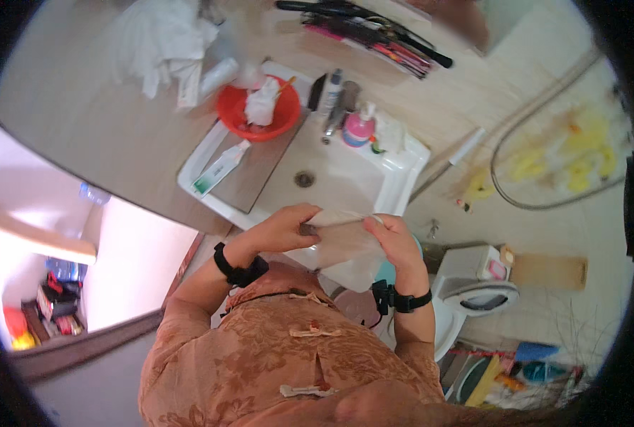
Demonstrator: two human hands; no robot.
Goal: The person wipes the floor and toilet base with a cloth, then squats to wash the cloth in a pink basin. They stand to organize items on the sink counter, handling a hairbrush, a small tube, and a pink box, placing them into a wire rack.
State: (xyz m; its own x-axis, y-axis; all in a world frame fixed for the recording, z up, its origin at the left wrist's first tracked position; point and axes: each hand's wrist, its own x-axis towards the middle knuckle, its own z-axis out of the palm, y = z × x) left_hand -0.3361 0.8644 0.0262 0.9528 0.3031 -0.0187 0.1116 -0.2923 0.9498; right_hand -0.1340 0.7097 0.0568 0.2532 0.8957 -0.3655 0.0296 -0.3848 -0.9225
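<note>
Warm dim light, blurred fisheye edges

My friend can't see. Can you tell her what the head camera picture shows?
Both hands, left and right, hold a pale cloth over a white sink. A red bowl and pink bottle sit behind it.

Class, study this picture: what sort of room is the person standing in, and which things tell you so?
Most likely a small home bathroom. A white washbasin with a drain sits before the person, a toilet stands to the right, and a shower hose hangs on the tiled wall. Both hands hold a pale cloth over the basin.
</note>
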